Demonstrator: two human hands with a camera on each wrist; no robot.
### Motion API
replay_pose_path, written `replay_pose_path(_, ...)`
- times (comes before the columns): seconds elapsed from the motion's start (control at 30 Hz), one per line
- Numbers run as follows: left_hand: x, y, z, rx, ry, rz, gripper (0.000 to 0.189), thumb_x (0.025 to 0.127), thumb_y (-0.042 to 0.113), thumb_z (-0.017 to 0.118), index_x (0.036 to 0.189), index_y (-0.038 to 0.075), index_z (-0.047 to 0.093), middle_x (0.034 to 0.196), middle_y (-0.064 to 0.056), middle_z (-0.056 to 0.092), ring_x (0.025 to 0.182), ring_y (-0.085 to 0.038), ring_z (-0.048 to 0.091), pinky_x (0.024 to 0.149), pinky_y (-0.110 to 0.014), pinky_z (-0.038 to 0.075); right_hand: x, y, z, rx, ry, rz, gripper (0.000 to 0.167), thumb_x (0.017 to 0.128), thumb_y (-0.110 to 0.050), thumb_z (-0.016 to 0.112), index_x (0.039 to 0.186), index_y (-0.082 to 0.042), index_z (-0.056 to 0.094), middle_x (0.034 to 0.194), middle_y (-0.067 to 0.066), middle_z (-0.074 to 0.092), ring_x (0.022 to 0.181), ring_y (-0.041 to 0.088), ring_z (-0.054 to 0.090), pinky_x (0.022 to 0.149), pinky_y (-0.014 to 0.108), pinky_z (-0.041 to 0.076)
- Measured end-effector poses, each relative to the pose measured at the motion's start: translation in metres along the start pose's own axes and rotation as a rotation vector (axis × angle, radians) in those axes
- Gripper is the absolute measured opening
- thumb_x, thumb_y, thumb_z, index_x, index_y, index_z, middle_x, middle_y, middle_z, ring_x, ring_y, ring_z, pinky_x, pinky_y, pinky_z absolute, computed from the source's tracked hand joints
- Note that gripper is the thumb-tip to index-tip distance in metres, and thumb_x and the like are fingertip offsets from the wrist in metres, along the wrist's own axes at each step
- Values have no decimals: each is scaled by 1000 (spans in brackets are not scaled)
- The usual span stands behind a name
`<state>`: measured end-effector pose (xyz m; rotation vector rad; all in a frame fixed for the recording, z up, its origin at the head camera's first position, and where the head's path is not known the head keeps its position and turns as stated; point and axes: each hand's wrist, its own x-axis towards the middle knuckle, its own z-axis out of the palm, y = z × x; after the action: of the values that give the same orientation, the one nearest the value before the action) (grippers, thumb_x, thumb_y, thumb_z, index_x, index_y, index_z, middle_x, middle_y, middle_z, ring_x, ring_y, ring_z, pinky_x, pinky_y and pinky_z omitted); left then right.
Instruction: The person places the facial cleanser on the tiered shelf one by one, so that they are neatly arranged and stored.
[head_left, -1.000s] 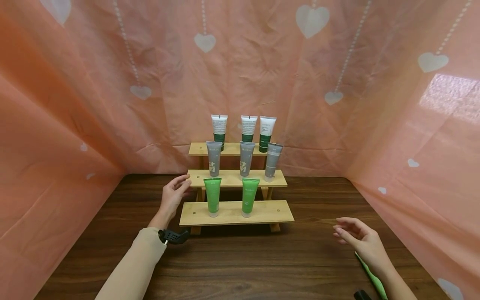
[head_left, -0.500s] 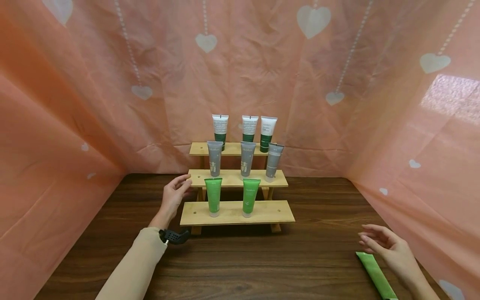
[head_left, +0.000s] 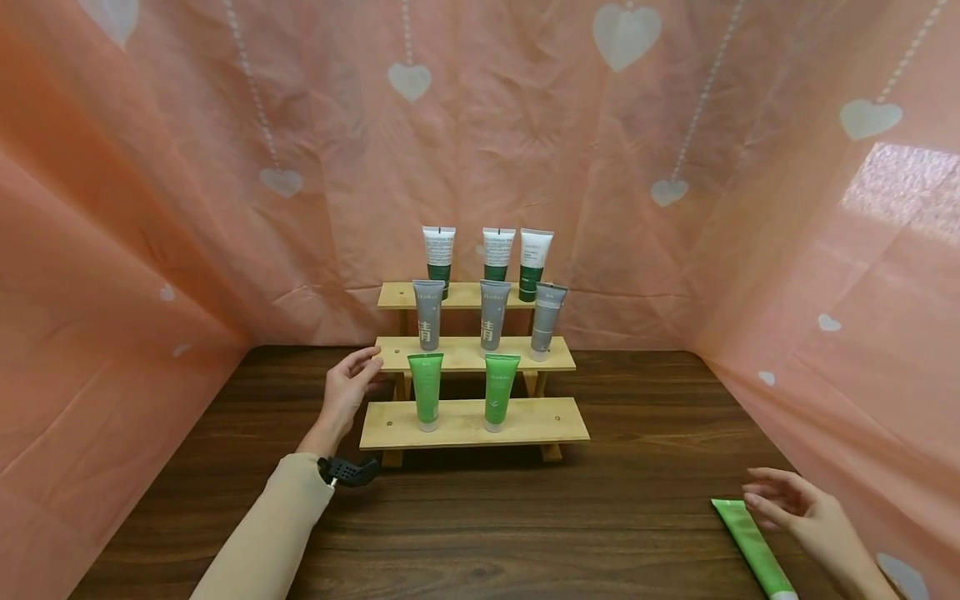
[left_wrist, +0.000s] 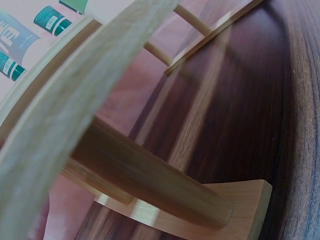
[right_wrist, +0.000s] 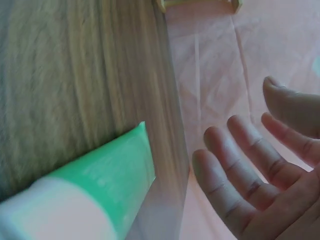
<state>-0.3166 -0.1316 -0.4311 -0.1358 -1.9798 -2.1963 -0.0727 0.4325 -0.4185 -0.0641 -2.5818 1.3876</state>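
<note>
A three-tier wooden display stand (head_left: 450, 433) holds several squeeze tubes upright. My left hand (head_left: 347, 385) holds the left end of its middle shelf between thumb and fingers; the left wrist view shows the stand's wooden leg (left_wrist: 150, 175) close up, with the fingers mostly hidden. At the right, a green tube (head_left: 752, 546) lies on the table. My right hand (head_left: 806, 517) hovers just beside and above it, fingers loosely bent and holding nothing. In the right wrist view, the tube (right_wrist: 112, 185) is apart from the spread fingers (right_wrist: 240, 150).
Two green tubes, one here (head_left: 426, 392), stand on the bottom shelf. Grey tubes (head_left: 491, 317) occupy the middle shelf, white-and-green tubes (head_left: 536, 262) the top. A pink curtain with hearts (head_left: 480, 167) encloses the dark wooden table (head_left: 570, 533) at the back and sides.
My right hand has moved right and slightly down toward the near corner, uncovering more of the lying green tube. My left hand and the stand have stayed in place.
</note>
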Motion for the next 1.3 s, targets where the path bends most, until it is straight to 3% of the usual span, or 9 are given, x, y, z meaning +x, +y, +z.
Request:
replay_pose_path(0.13,0,0,0,19,3,-4,40,89,25,65,123,5,59,93,-1,62,98,-38,58,87,-50,46,-2,10,-2,-31,-24,64,26,89,-12,65,113,-18,58,91,-13,65,75,12,65,60,32,55)
replay_pose_path(0.27,-2,4,0,25,-4,-18,40,90,24,64,124,4,58,96,-4,62,98,-36,58,85,-44,49,-4,19,-3,-67,-69,142,34,86,-14,67,117,-4,55,93,-3,66,74,10,63,60,32,54)
replay_pose_path(0.37,-1,4,-1,20,-8,-18,40,90,25,64,124,4,58,97,-4,62,99,-37,57,88,-48,47,-5,23,-4,-105,-104,172,47,85,-13,68,120,12,48,95,4,66,74,8,62,60,32,54)
replay_pose_path(0.57,0,0,-1,29,-1,-8,41,89,27,64,124,6,58,97,-3,62,101,-39,56,91,-54,43,-6,23,-7,-147,-161,276,60,85,-18,69,125,16,41,97,11,64,75,10,62,63,31,54)
replay_pose_path(0.9,0,0,0,37,-2,3,41,89,27,65,123,6,59,97,-3,63,100,-40,57,88,-51,45,-5,34,-8,-280,-212,283,62,84,-24,70,124,15,44,97,10,63,80,11,58,65,27,50)
replay_pose_path(1.1,0,0,0,28,-8,-12,42,88,28,65,124,6,59,97,-1,63,96,-32,60,89,-50,45,-4,34,-5,-283,-240,275,66,85,-26,69,126,16,40,95,9,63,80,15,58,63,28,50)
replay_pose_path(1.3,2,0,-2,10,-26,-16,41,91,21,62,127,2,56,101,-8,63,95,-32,61,90,-52,44,1,29,-1,-259,-335,276,70,88,-27,64,125,23,33,92,7,62,81,20,58,66,36,50)
